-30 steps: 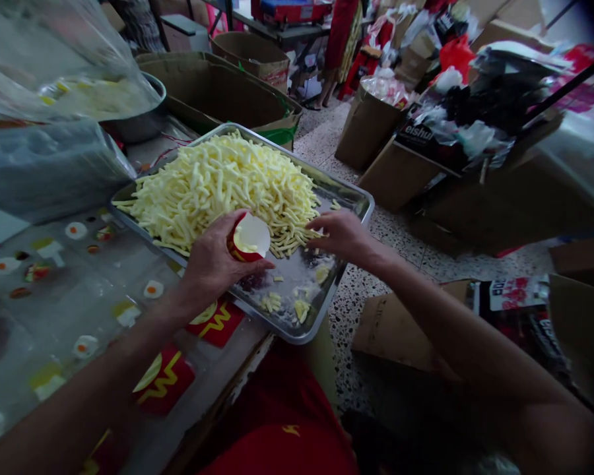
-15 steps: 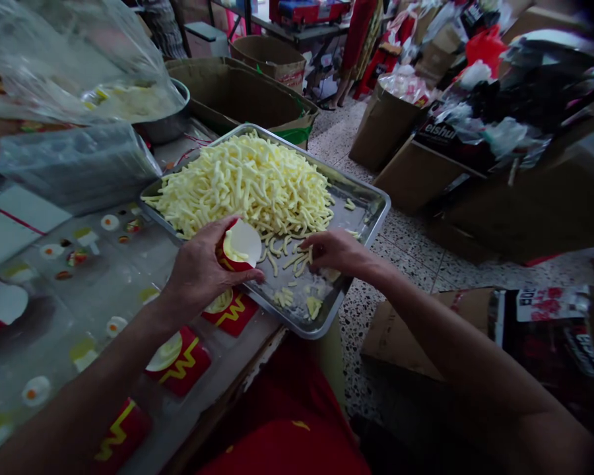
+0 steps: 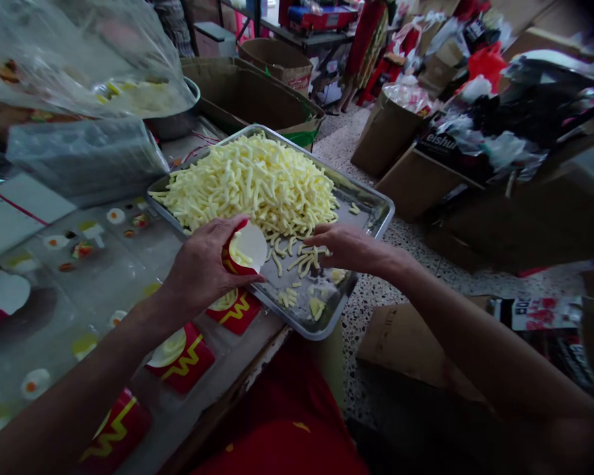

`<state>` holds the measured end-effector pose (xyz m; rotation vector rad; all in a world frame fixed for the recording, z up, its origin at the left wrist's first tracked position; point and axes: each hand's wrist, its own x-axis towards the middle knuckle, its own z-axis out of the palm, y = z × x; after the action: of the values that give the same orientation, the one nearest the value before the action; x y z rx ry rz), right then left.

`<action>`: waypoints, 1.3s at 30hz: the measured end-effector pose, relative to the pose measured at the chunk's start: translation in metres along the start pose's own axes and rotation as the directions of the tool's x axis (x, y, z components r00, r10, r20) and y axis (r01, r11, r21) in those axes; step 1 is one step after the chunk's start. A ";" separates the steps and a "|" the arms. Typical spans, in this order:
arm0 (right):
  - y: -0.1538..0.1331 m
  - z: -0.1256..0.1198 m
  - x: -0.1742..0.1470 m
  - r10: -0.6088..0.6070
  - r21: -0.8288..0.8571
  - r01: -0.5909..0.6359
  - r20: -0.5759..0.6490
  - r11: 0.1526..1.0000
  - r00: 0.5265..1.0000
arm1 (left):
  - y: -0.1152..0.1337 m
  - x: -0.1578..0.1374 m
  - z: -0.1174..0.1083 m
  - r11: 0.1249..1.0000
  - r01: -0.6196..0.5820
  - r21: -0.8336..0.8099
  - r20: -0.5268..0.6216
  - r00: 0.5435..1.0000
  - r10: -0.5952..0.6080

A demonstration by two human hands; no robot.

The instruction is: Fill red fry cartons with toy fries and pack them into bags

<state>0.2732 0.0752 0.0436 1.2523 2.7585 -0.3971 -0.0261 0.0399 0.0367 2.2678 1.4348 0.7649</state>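
My left hand (image 3: 202, 260) grips a red fry carton (image 3: 231, 254) with a white inside, tilted toward the tray, a few pale yellow sticks in it. A metal tray (image 3: 383, 214) holds a big heap of pale yellow fry-like sticks (image 3: 257, 181). Over its near right part is my right hand (image 3: 346, 247), fingers stretched toward the loose sticks (image 3: 304, 260) at the heap's edge. Its thumb is mostly hidden. Below my left hand, a red carton with a yellow zigzag (image 3: 240, 310) lies on the table, and another such carton (image 3: 188, 359) lies closer to me.
A plastic-covered table (image 3: 123, 264) carries a clear plastic box (image 3: 84, 158) and a large plastic bag (image 3: 89, 59). Cardboard boxes (image 3: 247, 95) stand behind the tray. More boxes and bags (image 3: 495, 132) crowd the right. A person's legs (image 3: 354, 72) show at the back.
My right hand has shifted slightly up toward the heap, and its fingers have straightened over the loose sticks. My left hand still holds the carton. The whole view has shifted a little.
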 end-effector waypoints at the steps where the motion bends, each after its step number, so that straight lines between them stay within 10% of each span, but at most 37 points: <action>1: 0.002 -0.001 0.003 0.004 0.012 -0.004 0.011 1.000 1.000 | 0.001 0.000 -0.001 1.000 -0.007 0.005 0.000 1.000 0.007; 12: 0.005 0.008 -0.002 -0.194 -0.052 0.195 0.029 0.979 0.981 | 0.005 -0.005 0.002 0.997 -0.072 -0.005 -0.006 0.997 0.072; 18: -0.013 0.026 0.008 -0.055 -0.097 0.058 0.035 0.994 0.998 | 0.001 0.011 0.032 0.984 -0.131 -0.121 0.064 0.988 0.140; 23: -0.029 0.051 0.020 0.155 -0.078 -0.163 -0.104 0.983 0.982 | -0.006 0.019 0.046 0.987 -0.116 -0.114 0.079 0.989 0.126; 30: -0.032 0.035 0.012 0.222 0.226 -0.125 -0.480 0.966 0.849 | 0.020 0.022 0.045 0.963 -0.037 0.265 0.130 0.991 0.002; 35: -0.046 0.013 0.015 -0.003 -0.052 -0.019 -0.382 0.998 0.924 | 0.036 0.037 0.066 0.983 -0.004 0.186 0.192 0.981 -0.032; 39: -0.044 0.007 0.012 0.052 0.218 0.020 -0.319 0.976 0.946 | 0.031 0.040 0.081 1.000 0.010 -0.013 0.099 0.995 -0.009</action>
<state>0.2323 0.0541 0.0436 1.5134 3.0405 -0.5530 0.0586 0.0626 -0.0001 2.2538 1.3899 0.6482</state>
